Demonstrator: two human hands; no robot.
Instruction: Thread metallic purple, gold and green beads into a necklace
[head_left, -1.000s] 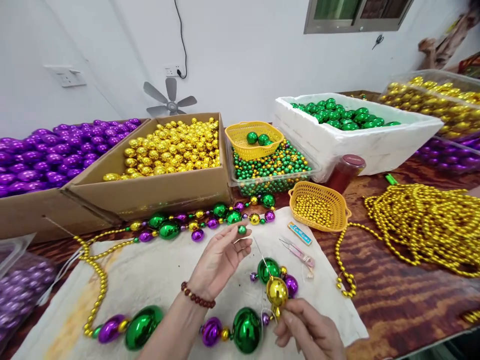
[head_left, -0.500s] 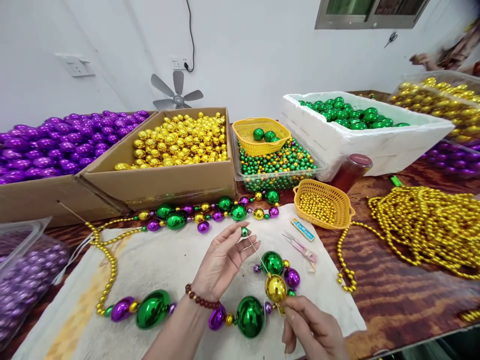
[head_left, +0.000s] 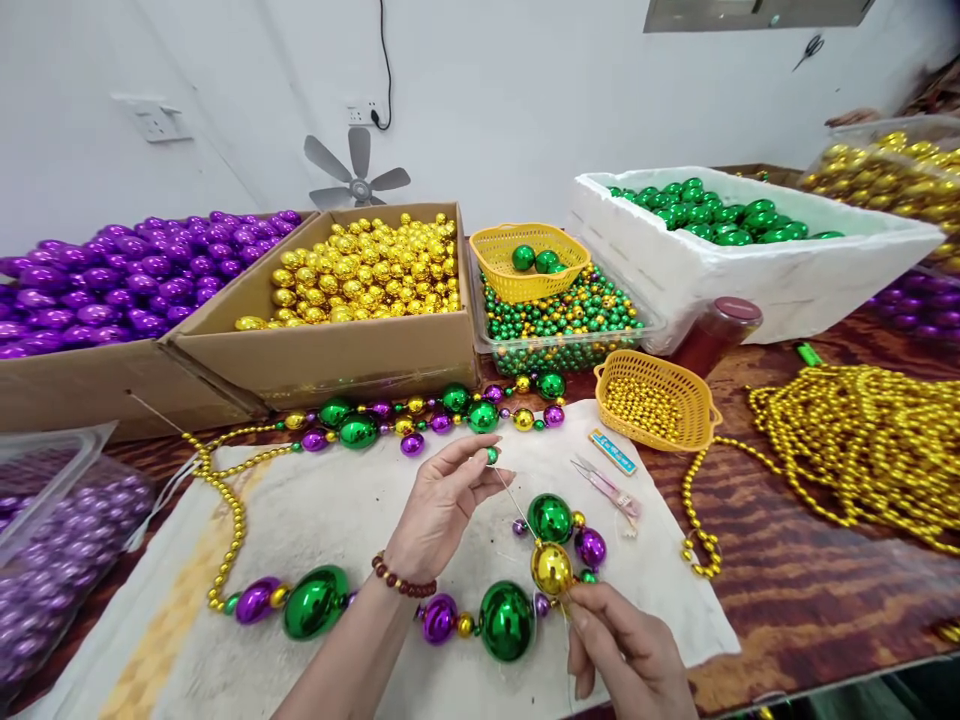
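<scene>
Between the thumb and fingers of my left hand [head_left: 442, 510] is a small green bead [head_left: 492, 455]. A thin pale rod or stiff thread [head_left: 516, 498] runs from it down to a large gold bead [head_left: 551, 568]. My right hand [head_left: 626, 645] pinches at the lower edge of that gold bead, where thread hangs; the fingertips partly cover the spot. Around it lies a bead strand with a green ball [head_left: 550, 518], a purple ball [head_left: 590, 547] and a big green oval [head_left: 507, 620]. The strand passes behind my left forearm to another green oval [head_left: 316, 602].
A white cloth [head_left: 300, 520] covers the table. Thread snips [head_left: 609, 490] and a yellow basket of small gold beads [head_left: 645, 400] lie right. Cardboard boxes [head_left: 322, 350], a clear tub [head_left: 570, 345] and a foam box [head_left: 750, 280] stand behind. Gold bead strands [head_left: 862, 440] are heaped at right.
The whole view has shifted slightly, with the scene sitting a little further right and up. Both hands keep the same hold on the green bead and at the gold bead.
</scene>
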